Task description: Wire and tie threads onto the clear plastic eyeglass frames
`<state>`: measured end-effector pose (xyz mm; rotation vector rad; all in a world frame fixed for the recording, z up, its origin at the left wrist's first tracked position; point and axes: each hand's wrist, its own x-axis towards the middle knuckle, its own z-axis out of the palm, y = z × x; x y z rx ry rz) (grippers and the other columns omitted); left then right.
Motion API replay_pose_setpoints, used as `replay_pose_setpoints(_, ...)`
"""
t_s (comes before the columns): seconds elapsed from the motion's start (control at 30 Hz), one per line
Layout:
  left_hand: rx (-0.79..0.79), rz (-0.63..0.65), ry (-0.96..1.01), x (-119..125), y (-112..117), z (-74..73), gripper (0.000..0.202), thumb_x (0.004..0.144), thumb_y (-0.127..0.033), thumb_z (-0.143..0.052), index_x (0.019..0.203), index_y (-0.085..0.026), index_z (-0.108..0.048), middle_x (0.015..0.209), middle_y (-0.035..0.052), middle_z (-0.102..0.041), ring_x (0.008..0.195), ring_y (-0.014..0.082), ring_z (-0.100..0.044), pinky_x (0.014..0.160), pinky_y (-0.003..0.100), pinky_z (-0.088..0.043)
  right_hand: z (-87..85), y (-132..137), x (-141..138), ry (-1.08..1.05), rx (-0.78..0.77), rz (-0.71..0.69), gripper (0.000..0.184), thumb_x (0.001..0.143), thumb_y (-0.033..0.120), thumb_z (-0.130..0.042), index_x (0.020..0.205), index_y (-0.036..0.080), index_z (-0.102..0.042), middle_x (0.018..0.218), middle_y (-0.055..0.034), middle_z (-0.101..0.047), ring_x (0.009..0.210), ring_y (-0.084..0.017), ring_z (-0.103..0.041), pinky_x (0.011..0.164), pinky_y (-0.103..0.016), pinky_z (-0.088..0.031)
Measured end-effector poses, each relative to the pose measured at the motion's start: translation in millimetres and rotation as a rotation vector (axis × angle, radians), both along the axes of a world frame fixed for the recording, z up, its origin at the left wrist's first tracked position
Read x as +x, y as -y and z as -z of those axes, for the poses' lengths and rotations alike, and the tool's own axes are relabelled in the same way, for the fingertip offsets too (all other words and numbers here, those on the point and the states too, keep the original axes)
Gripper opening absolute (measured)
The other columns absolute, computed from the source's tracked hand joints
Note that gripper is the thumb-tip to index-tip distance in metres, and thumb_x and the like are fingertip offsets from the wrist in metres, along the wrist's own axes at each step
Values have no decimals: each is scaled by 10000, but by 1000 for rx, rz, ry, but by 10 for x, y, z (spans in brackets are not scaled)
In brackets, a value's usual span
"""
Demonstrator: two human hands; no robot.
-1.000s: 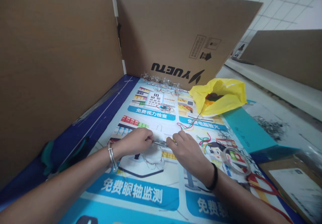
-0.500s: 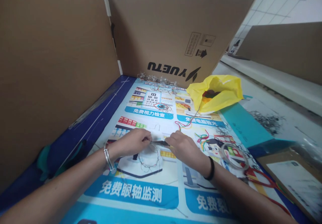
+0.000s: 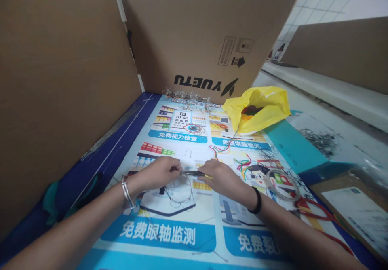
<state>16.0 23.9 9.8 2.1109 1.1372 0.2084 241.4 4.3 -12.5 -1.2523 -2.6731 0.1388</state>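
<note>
- Nearer the wearer than the crumpled yellow plastic bag [image 3: 269,114], and left of it, both hands work close together above a blue-and-white printed poster sheet [image 3: 118,233].
- Left hand [image 3: 163,172], farther left of the bag than the other: fingers bent and pinched together on the upper edge of a thin, round wire loop [image 3: 179,202] with small coloured specks; a double silver bangle [image 3: 127,193] circles its wrist.
- Right hand [image 3: 222,177], nearer the bag: fingers clenched around a slim pair of dark metal pliers [image 3: 192,173] with yellow on the handle; their tips reach the left fingertips, though whether the jaws bite the wire cannot be told. A black band [image 3: 258,200] is on this wrist.
- Just nearer than the bag, and left: red, yellow and green cord [image 3: 222,152], with a grey strand rising toward the bag.
- Nearer than the bag, toward the right: a clear roll of tape [image 3: 269,187], then red-handled scissors [image 3: 323,212].
- Right of the bag: a dark heap of fine wire pieces [image 3: 321,140].
- Left of the bag and behind: tangled silvery wire [image 3: 188,96] along a brown cardboard panel [image 3: 182,31].
</note>
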Motion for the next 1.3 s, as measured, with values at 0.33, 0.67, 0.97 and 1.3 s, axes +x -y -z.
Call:
replay_pose_setpoints(0.33,-79,-65,38,13,11,-23,159,724,-209,-424,700,-149,-569,641,-8,-550,584,103,-450,531,211,-318,-124,92,0,94,149,10,98,815,176,-533,881,175,-605,801,-52,-554,824,-183,-469,750,-296,-366)
replay_pose_setpoints(0.67,-53,-115,75,28,25,-41,123,705,-201,-423,653,-157,-525,608,-22,-502,565,100,-408,519,211,-295,-166,133,-48,133,212,20,100,815,134,-493,840,165,-585,784,-60,-521,810,-192,-427,753,-314,-330)
replay_pose_setpoints(0.97,19,-147,45,47,40,6,146,705,-204,-418,661,-158,-550,618,-14,-523,579,113,-443,516,220,-280,-105,174,-93,136,213,67,105,817,113,-486,839,168,-572,794,-64,-515,801,-201,-409,700,-315,-304)
replay_pose_setpoints(1.3,59,-181,26,72,43,7,131,701,-189,-431,653,-163,-551,608,-13,-562,579,119,-471,525,222,-288,-79,213,-138,138,229,135,100,832,125,-474,851,169,-562,798,-68,-506,804,-208,-404,674,-318,-295)
